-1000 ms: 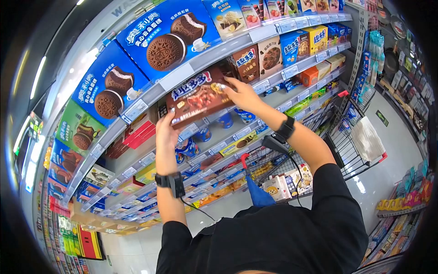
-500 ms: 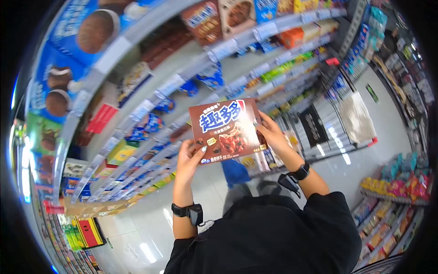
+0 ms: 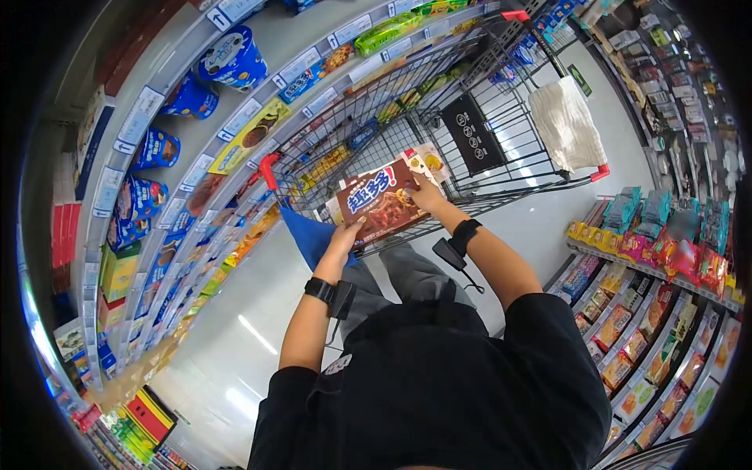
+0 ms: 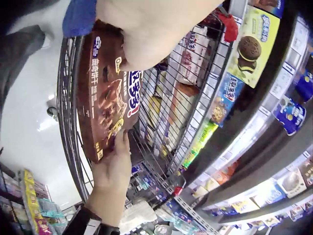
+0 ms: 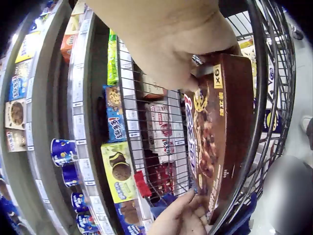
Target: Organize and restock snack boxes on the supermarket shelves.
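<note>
1 box (image 3: pixel 379 207), face up, lengthwise between hands (image 3: pixel 342 240)

The brown box (image 3: pixel 377 202) at the shopping cart (image 3: pixel 269 168) reads 趣多多! in large characters, with 曲奇饼干 smaller near one edge. On the shelf (image 3: pixel 183 59) beside the cart, a blue packet (image 4: pixel 227 100) also reads 趣多多!, and price tags (image 3: pixel 141 117) carry arrows. On the cart, a black panel (image 3: pixel 473 133) bears four round white symbols.
</note>
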Available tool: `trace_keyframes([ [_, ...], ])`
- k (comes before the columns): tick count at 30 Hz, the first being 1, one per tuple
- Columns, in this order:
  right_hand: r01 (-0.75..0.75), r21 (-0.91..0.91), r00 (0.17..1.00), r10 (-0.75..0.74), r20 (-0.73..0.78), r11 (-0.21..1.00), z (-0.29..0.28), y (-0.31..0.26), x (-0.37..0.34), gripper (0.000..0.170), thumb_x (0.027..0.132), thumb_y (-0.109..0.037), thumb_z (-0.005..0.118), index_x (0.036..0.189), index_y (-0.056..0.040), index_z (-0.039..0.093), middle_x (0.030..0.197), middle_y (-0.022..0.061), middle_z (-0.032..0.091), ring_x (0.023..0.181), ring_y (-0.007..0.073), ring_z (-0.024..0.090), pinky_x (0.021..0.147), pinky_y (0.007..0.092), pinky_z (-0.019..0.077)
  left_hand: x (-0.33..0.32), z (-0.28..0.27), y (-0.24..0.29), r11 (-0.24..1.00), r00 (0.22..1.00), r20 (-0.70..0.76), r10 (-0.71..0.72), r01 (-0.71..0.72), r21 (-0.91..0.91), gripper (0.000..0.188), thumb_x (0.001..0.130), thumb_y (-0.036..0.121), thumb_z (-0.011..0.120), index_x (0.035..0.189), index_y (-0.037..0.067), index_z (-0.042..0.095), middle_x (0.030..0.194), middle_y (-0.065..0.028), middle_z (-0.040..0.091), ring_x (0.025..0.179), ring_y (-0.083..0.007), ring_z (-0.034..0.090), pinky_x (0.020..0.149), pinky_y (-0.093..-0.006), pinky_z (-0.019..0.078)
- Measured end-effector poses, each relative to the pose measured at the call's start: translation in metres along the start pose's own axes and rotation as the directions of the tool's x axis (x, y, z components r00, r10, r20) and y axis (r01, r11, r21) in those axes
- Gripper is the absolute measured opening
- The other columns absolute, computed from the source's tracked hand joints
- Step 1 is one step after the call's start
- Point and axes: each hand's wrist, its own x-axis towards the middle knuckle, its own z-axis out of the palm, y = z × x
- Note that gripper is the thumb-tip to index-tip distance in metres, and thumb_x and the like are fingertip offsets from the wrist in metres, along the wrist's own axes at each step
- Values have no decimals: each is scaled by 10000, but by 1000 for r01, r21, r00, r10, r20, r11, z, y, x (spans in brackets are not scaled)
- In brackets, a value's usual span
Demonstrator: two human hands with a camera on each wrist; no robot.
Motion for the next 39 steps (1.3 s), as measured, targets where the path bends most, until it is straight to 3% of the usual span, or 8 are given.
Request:
trace_keyframes([
  [5,-74,263,980,21,198,962,47,45,40,780,701,18,674,1378,-116,310,1115,131,577,963,215,581,820,309,467,27,-11,-17,888,993,-40,-111,81,-453,312,882,238,526,1104,22,560,1031,-94,618,876,-181,613,754,-293,474],
  [13,-2,102,990,-12,139,995,59,19,28,809,642,-58,724,1346,-63,326,1019,151,609,928,221,601,756,312,482,54,-31,-48,946,974,-140,-176,128,-296,328,879,323,512,1026,40,585,959,-63,623,861,-188,612,775,-318,462],
  [17,-464,207,838,351,418,861,43,0,15,706,619,-150,714,1243,15,429,977,252,611,897,285,617,767,348,487,16,-6,-12,963,963,-179,-200,160,-215,310,893,300,492,1050,51,587,1026,-92,623,928,-201,601,798,-323,458],
  [21,-40,93,963,14,269,995,68,24,18,470,627,-234,711,991,46,610,859,198,647,787,295,639,699,344,501,-12,10,13,956,963,-135,-233,201,-215,243,903,285,496,1063,120,576,1018,-48,629,893,-176,619,776,-334,488],
  [28,-45,-17,872,47,488,999,82,35,32,365,745,-185,662,1061,-22,578,756,114,632,597,177,616,465,302,470,9,-3,-11,975,975,-75,-207,200,-95,261,839,239,527,1071,121,543,1065,-70,543,971,-207,506,785,-327,411],
  [30,-30,38,869,7,495,999,72,15,35,305,762,-206,661,998,-27,589,774,102,633,610,174,629,484,299,483,54,-25,-43,1000,998,70,0,2,-21,193,846,245,523,870,83,625,773,-17,586,689,-145,507,572,-281,373],
  [34,65,57,907,-82,413,996,49,-54,49,272,777,-247,662,927,-25,608,788,86,637,604,159,629,505,297,489,7,-24,44,870,964,-21,264,-229,437,263,821,225,562,944,1,624,759,-90,631,664,-178,580,590,-315,443],
  [39,564,-61,803,-530,271,823,18,-171,72,322,719,-303,612,926,-59,650,841,196,637,774,311,635,730,364,493,-78,-32,149,425,534,-39,844,-624,655,233,803,156,576,992,22,604,787,-132,646,690,-207,628,642,-320,490],
])
